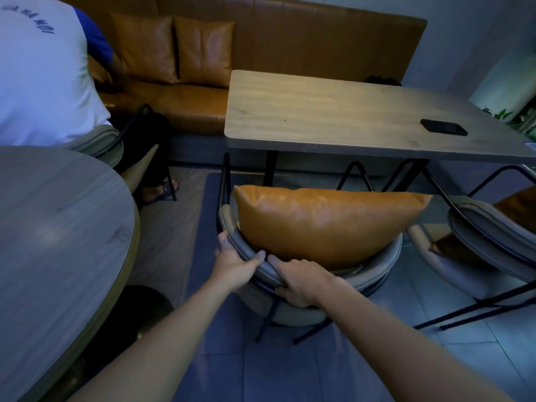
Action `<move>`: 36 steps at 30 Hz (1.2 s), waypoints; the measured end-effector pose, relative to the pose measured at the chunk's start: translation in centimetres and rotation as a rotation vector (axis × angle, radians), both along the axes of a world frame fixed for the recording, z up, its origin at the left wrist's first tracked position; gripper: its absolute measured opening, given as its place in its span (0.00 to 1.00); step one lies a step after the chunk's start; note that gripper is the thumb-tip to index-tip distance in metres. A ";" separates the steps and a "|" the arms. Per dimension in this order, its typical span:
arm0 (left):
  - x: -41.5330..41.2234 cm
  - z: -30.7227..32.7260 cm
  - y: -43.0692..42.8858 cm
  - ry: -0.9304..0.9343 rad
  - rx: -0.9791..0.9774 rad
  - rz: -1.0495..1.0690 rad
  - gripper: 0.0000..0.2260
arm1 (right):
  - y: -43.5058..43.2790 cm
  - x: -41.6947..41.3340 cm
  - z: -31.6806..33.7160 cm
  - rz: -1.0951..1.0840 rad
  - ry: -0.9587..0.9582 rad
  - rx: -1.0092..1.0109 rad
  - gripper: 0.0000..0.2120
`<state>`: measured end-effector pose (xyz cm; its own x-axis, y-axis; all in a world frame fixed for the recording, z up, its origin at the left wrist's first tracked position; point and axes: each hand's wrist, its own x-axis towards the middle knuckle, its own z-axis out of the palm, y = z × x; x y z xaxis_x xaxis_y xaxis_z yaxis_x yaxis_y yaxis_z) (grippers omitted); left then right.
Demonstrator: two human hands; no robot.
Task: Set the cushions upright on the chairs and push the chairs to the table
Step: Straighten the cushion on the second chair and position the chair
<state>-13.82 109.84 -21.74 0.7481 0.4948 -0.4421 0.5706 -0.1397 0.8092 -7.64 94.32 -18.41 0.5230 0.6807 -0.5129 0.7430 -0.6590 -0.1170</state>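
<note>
A grey padded chair (374, 271) with black metal legs stands in front of me, facing the rectangular wooden table (327, 111). An orange leather cushion (324, 221) stands upright against its curved backrest. My left hand (235, 262) grips the top of the backrest on the left. My right hand (301, 281) grips the same backrest beside it, fingers curled under the rim. The chair's seat sits near the table's front edge. A second grey chair (487, 245) at the right holds another orange cushion (519, 207), which leans at a tilt.
A round grey table (58, 227) fills the left. A person in a white shirt (43, 68) sits at the back left. An orange leather bench (290, 39) with two cushions (174, 47) runs behind the table. A black phone (443, 127) lies on the table.
</note>
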 end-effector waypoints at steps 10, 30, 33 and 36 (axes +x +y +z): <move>-0.9 -0.3 -0.1 -0.031 0.026 0.002 0.40 | -0.2 -0.6 -1.5 -0.036 -0.025 0.132 0.25; -0.7 -0.1 -0.2 -0.027 0.156 -0.068 0.35 | -1.2 1.0 -3.3 0.047 -0.099 0.275 0.22; -0.7 -0.2 -0.2 -0.026 0.149 -0.060 0.36 | -1.2 1.2 -3.3 0.067 -0.082 0.288 0.21; -0.7 -0.1 -0.4 -0.021 0.131 -0.054 0.38 | -1.2 1.4 -3.2 0.085 -0.074 0.289 0.22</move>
